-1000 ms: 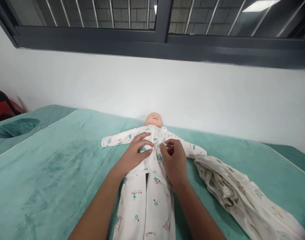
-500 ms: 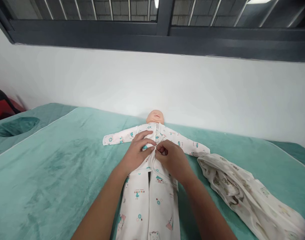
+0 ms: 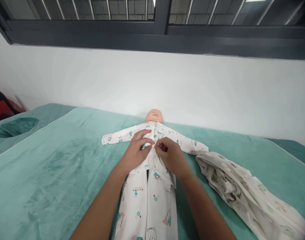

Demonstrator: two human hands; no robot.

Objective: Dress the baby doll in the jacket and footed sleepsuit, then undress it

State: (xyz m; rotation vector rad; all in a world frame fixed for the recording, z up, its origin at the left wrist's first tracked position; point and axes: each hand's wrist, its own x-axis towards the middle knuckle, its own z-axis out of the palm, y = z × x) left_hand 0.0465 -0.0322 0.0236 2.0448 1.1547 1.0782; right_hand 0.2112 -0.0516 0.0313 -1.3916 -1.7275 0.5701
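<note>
A baby doll point(image 3: 154, 115) lies on its back on the green bedding, dressed in a white printed baby shirt point(image 3: 192, 144) with both sleeves spread out. White printed trousers point(image 3: 136, 206) cover its legs below the shirt hem. At the middle of the shirt's front edge, my left hand point(image 3: 137, 148) pinches the cloth between thumb and forefinger, its other fingers resting on the chest. My right hand point(image 3: 171, 153) is closed on the same front opening, its fingertips meeting the left ones. Whatever fastening lies between the fingertips is too small and hidden to make out.
A crumpled white printed cloth point(image 3: 254, 196) lies on the right, touching the sleeve's end. The green bedding point(image 3: 54, 173) reaches back to a white wall point(image 3: 104, 80) under a dark window frame point(image 3: 92, 36). A red and black object point(image 3: 2, 108) stands at far left.
Both hands remain at the shirt's front opening, with the fingertips shifting only slightly. The whole view has moved a little.
</note>
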